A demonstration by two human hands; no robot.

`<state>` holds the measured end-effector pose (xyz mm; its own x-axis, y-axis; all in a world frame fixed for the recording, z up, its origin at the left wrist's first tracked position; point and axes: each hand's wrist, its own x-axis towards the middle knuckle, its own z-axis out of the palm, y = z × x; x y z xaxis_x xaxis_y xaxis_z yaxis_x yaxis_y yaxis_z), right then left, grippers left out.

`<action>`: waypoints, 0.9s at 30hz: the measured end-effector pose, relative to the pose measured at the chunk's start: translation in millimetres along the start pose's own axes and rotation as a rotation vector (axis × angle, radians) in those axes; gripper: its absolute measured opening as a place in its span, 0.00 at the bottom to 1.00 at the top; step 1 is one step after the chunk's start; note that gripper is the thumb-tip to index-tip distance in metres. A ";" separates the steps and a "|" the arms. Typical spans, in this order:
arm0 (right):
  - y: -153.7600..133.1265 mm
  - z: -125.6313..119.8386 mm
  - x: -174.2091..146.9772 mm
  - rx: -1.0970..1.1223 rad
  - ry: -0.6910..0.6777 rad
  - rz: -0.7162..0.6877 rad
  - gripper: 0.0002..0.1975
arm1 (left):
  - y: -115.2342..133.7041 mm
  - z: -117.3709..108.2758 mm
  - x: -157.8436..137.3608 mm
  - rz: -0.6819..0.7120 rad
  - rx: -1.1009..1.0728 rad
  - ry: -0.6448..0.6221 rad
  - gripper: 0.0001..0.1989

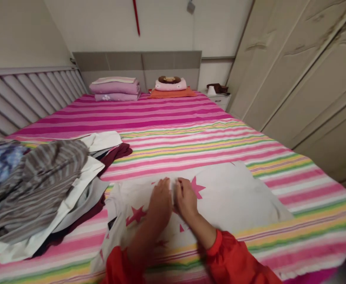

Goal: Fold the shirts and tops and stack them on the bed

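A white garment with pink stars (223, 193) lies spread across the striped bedsheet in front of me; I cannot tell its exact kind. My left hand (160, 201) is closed on the cloth near its middle, slightly blurred, with the fingers held together. Close beside it, my right hand (186, 198) has curled fingers and a bent thumb pinching the same cloth. A small raised bit of white fabric shows between the two hands. The fingertips are partly hidden.
To the left lies a heap of clothes with a grey striped garment (51, 169) on top. Folded purple bedding (115, 88) and an orange folded cloth (173, 93) lie by the headboard (173, 63). Wardrobe doors (279, 67) stand along the right, a metal railing (34, 94) along the left.
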<state>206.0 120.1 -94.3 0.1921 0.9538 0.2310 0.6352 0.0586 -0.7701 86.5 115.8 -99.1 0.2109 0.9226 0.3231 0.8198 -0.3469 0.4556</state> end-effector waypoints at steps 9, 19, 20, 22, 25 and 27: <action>43.8 -17.6 28.9 -0.362 -0.382 -0.223 0.27 | -35.4 24.5 -11.2 -0.077 0.329 0.016 0.25; 158.0 -152.0 80.1 -0.561 -0.148 0.019 0.24 | -38.7 10.1 -21.7 -0.075 0.446 0.012 0.29; 168.0 -164.1 81.4 -0.595 -0.116 0.068 0.24 | -37.9 9.7 -22.1 -0.078 0.443 0.013 0.29; 183.0 -185.5 80.4 -0.674 -0.043 0.164 0.23 | -36.5 8.7 -22.0 -0.085 0.430 0.015 0.29; 192.2 -208.9 69.5 -0.762 0.095 0.262 0.23 | -35.7 7.3 -20.5 -0.102 0.393 0.030 0.29; 191.3 -217.3 59.3 -0.795 0.186 0.291 0.23 | -35.2 7.1 -20.4 -0.103 0.352 0.071 0.29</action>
<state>501.4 123.8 -98.7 0.5033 0.8313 0.2359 0.8630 -0.4698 -0.1857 57.0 110.4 -127.6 0.0903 0.9314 0.3526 0.9703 -0.1621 0.1796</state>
